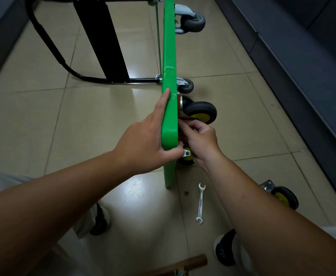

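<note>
Cart's tipped up on its long edge on the floor (103, 108), w/ the green deck (170, 56) standing vertical. The caster (201, 112) being worked on is on the underside face, right of the deck, toward the near end. Left grip (149, 136) is on the deck: fingers flat along the top face, thumb hooked round the near end, so it's prob the main thing steadying it. Right grip (201, 140) is curled in tight at the caster's mount plate w/ the fingertips tucked behind the deck edge, so can't tell what it's pinching, if anything. My guess is a bolt or nut. Biggest risk imo: the deck's balanced on a thin edge, so a hard twist from the right could tip or slide it on the shiny tile, esp if that thumb lets go. Small hardware could also drop and roll; there's already a nut (186, 193) loose on the floor. The wrench (200, 204) lies beside the right forearm, so grabbing it means leaving the mount. Other stuff: spare caster (282, 196) off right by the dark wall, shoes (101, 222) under the arms, black handle (49, 46) folded out left, grey swivel wheels (187, 86) further along the deck.
</note>
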A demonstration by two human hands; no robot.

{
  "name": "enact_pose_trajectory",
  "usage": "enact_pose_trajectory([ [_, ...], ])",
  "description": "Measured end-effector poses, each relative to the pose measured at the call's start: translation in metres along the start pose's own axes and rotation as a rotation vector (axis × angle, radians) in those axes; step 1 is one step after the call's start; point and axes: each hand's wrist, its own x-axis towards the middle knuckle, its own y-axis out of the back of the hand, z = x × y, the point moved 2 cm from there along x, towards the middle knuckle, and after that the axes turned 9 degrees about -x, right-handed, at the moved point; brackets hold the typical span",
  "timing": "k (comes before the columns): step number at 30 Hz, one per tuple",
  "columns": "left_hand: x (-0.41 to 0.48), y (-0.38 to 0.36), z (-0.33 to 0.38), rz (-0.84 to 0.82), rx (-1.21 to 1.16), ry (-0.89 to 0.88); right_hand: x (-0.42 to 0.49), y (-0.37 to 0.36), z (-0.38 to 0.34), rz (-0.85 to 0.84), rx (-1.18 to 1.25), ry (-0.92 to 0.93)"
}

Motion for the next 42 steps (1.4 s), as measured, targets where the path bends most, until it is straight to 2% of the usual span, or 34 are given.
enact_pose_trajectory([
  [5, 0.0, 0.0, -0.001, 0.003, 0.002, -0.003, -0.003, -0.003, -0.001, 0.02, 0.004, -0.04],
  [12, 0.001, 0.0, -0.002, -0.008, -0.005, -0.005, -0.002, 0.002, 0.001, -0.033, -0.136, -0.096],
  [21, 0.001, -0.001, -0.002, -0.012, 0.002, -0.013, -0.003, 0.007, -0.002, -0.072, -0.115, 0.031],
  [31, 0.001, -0.001, -0.002, 0.008, 0.007, -0.009, -0.003, -0.002, -0.002, 0.034, -0.098, -0.023],
  [35, 0.001, -0.001, -0.003, -0.01, -0.006, -0.005, -0.002, 0.0, 0.003, -0.001, -0.128, -0.104],
  [42, 0.001, 0.0, -0.002, -0.01, -0.002, -0.003, -0.006, 0.008, -0.002, -0.046, -0.16, 0.017],
])
